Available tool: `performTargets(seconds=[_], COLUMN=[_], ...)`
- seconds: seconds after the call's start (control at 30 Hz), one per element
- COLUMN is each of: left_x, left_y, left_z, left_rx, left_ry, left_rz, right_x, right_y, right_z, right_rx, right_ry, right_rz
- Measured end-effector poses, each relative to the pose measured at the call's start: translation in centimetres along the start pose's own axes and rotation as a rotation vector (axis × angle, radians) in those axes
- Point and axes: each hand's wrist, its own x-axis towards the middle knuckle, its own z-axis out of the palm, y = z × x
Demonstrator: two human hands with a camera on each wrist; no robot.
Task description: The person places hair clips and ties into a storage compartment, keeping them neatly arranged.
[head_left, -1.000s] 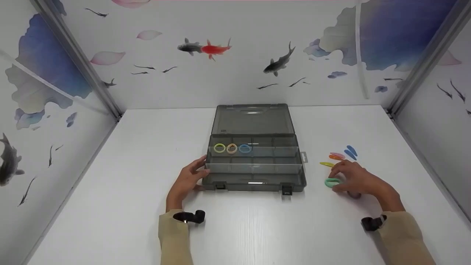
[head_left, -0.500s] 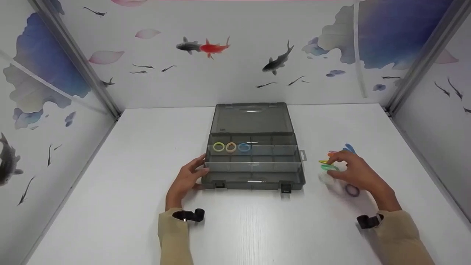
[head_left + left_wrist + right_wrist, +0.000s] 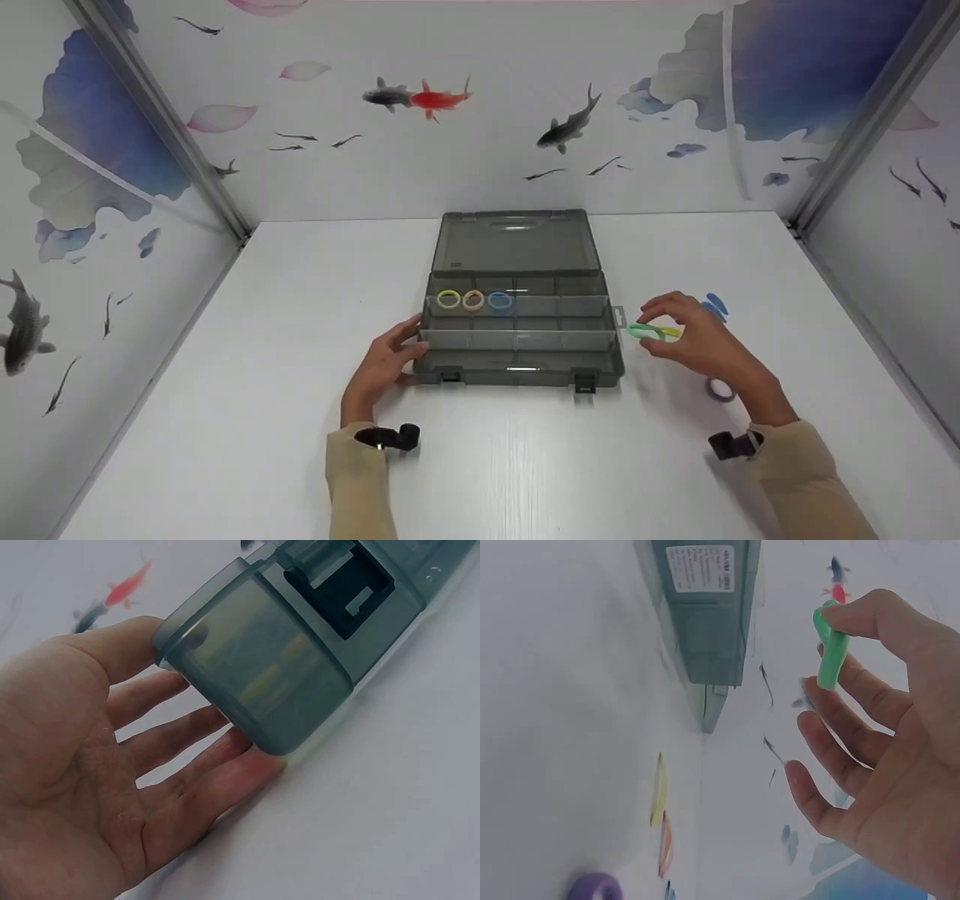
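Note:
A grey see-through compartment box [image 3: 517, 358] stands with its lid [image 3: 517, 241] raised at the back. My left hand [image 3: 379, 367] rests against the box's left side, thumb at the rim and fairly straight fingers along the wall, as the left wrist view shows. To the right of the box, my right hand [image 3: 694, 337] pinches a green hair tie [image 3: 831, 660] between thumb and forefinger, above the table. In the box's back row sit a yellow hair tie [image 3: 448, 300], a peach one and a blue hair tie [image 3: 500, 301].
A purple hair tie [image 3: 721, 389] lies near my right wrist. Beyond that hand lie blue hair clips [image 3: 715, 306]; the right wrist view also shows a yellow clip [image 3: 659, 791] and an orange clip [image 3: 667, 844]. Printed walls border the white table [image 3: 465, 465].
My right hand has lifted the green hair tie from the table and carried it left and away from me toward the box. The left hand stays at the box.

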Motion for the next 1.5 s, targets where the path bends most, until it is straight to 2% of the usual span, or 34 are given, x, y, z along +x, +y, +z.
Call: performTargets(seconds=[0.17,0.3,0.5,0.7,1.0,1.33,1.5], left_x=[0.1,-0.2,-0.2,-0.2,-0.2,-0.1,-0.3], left_y=[0.0,-0.1,0.0,-0.1,0.2,0.1,0.2], left_z=[0.2,0.1,0.1,0.1,0.2,0.2,0.1], left_rx=[-0.001,0.003,0.003,-0.008,0.005,0.004,0.002], left_ry=[-0.007,0.0,-0.007,0.001,0.012,0.013,0.015], left_rz=[0.003,-0.008,0.001,-0.005,-0.012,-0.005,-0.003], right_x=[1.5,3.1,5.8,9.0,12.1,14.6,15.5], right_y=[-1.8,-3.0,-4.1,-5.6,-8.0,-9.8,-9.9], right_z=[-0.3,0.1,0.4,0.7,1.7,3.0,3.8], right_rx=[0.0,-0.015,0.033,0.027,0.008,-0.011,-0.024], right_ry=[-0.002,-0.005,-0.059,-0.131,-0.19,-0.252,-0.267], right_rz=[-0.019,-0.068,-0.135,-0.131,-0.126,-0.119,-0.121])
